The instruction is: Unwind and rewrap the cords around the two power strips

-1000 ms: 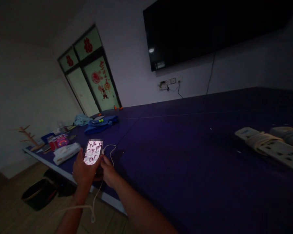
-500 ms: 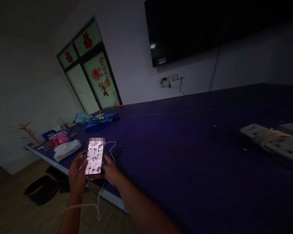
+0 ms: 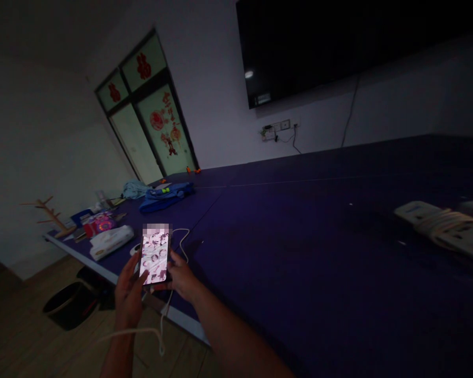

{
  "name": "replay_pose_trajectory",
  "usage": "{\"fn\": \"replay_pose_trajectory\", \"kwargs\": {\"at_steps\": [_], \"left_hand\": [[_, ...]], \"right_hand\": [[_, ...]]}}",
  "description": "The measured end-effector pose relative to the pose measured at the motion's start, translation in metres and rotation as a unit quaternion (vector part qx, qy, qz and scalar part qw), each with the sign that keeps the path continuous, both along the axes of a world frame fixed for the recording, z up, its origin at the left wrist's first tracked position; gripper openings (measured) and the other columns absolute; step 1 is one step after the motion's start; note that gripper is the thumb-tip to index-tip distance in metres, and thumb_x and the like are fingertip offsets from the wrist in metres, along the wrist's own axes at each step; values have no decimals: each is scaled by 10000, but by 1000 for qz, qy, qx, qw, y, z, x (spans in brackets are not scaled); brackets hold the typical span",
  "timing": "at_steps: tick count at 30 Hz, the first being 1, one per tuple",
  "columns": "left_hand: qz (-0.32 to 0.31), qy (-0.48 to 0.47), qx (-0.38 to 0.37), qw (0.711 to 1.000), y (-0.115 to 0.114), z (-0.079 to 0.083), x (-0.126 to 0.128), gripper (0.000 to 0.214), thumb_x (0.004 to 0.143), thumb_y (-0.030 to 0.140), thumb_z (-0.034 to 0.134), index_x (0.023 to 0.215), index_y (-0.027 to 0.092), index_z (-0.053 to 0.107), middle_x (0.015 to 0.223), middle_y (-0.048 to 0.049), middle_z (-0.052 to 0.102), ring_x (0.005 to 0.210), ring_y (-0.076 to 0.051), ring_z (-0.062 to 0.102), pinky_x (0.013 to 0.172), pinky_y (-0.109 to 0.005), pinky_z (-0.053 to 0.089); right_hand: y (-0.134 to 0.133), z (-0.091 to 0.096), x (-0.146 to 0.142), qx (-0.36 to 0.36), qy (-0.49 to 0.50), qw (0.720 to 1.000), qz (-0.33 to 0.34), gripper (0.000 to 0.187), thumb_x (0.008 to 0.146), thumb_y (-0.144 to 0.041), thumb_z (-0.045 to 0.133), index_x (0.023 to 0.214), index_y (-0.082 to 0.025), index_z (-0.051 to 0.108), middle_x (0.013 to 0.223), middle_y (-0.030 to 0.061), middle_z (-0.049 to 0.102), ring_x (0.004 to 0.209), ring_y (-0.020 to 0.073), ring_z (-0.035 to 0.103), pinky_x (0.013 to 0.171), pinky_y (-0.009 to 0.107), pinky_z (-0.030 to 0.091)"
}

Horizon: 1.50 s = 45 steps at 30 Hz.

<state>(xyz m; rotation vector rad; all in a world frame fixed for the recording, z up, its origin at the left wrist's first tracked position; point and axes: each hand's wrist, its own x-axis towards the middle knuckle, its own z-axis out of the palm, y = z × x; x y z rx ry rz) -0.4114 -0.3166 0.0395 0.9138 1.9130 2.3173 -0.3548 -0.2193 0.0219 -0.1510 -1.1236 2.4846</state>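
The fingers of the left hand and right hand are curled round the sides of one lit phone, held over the near edge of the table. A second ago the hands hid its lower end — now nearly the whole screen shows, the left thumb covering one corner. Around: one pale cable, one white packet, two blue cloth heaps — one light, one dark — one wooden stand, one bin below.
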Motion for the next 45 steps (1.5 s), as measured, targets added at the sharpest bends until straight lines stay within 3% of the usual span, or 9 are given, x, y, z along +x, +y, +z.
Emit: {"fn": "replay_pose_trajectory", "kwargs": {"at_steps": [4, 8, 12, 16, 20, 31, 40, 45], "left_hand": [[-10, -29, -6, 1000, 0, 3, 6, 712, 620, 381, 697, 1278, 190, 505, 1388, -101, 463, 1259, -342, 421, 999, -436, 425], [-24, -57, 7, 998, 0, 5, 11, 702, 636, 428, 654, 1279, 184, 510, 1374, -92, 482, 1239, -347, 445, 968, -428, 460], [-25, -83, -1, 996, 3, 8, 12, 748, 610, 464, 650, 1284, 175, 504, 1309, -96, 548, 1171, -369, 508, 846, -436, 539], [-28, -94, -19, 995, 5, 13, 18, 797, 598, 472, 647, 1308, 155, 475, 1327, -101, 529, 1190, -376, 487, 813, -422, 555], [-33, -66, -7, 997, 4, 15, 25, 751, 638, 445, 628, 1310, 150, 473, 1374, -88, 483, 1251, -346, 431, 931, -399, 496], [-24, -55, 21, 998, 7, -3, -1, 734, 597, 480, 644, 1255, 172, 538, 1319, -87, 540, 1211, -359, 472, 925, -430, 495], [-45, -41, 6, 998, 1, 8, 20, 717, 662, 457, 612, 1310, 175, 485, 1384, -75, 473, 1259, -346, 420, 929, -411, 494], [-33, -50, -36, 998, 1, 5, 10, 808, 621, 527, 618, 1329, 173, 457, 1386, -83, 470, 1216, -358, 467, 857, -399, 535]], "right_hand": [[0, -3, -2, 50, -5, 999, -20, 500, 854, -212, 491, 1340, -274, 392, 1093, 66, 635, 732, 152, 666, 525, 279, 563], [0, -8, -3, 150, 21, 986, -72, 729, 665, -224, 716, 1325, -232, 408, 1080, 62, 648, 927, 229, 645, 704, 387, 570], [0, -14, -6, 198, 11, 973, -116, 814, 560, -226, 784, 1295, -224, 434, 1134, 71, 627, 988, 261, 621, 750, 416, 559], [0, -17, -8, 205, 8, 966, -155, 859, 539, -183, 775, 1311, -223, 401, 1200, 76, 600, 1056, 256, 593, 839, 419, 524], [-2, -15, -8, 205, 33, 963, -174, 806, 538, -137, 750, 1275, -180, 427, 1210, 89, 599, 1082, 244, 581, 904, 403, 483], [1, -21, -14, 219, 26, 959, -176, 810, 529, -137, 747, 1274, -206, 436, 1187, 72, 610, 1085, 244, 577, 893, 405, 485], [-1, -17, -10, 213, 11, 960, -180, 824, 518, -162, 771, 1272, -206, 441, 1191, 75, 605, 1077, 249, 581, 903, 414, 479], [-2, -14, -9, 185, 8, 969, -164, 792, 555, -208, 779, 1270, -213, 438, 1144, 63, 629, 1026, 249, 610, 862, 417, 506]]}}
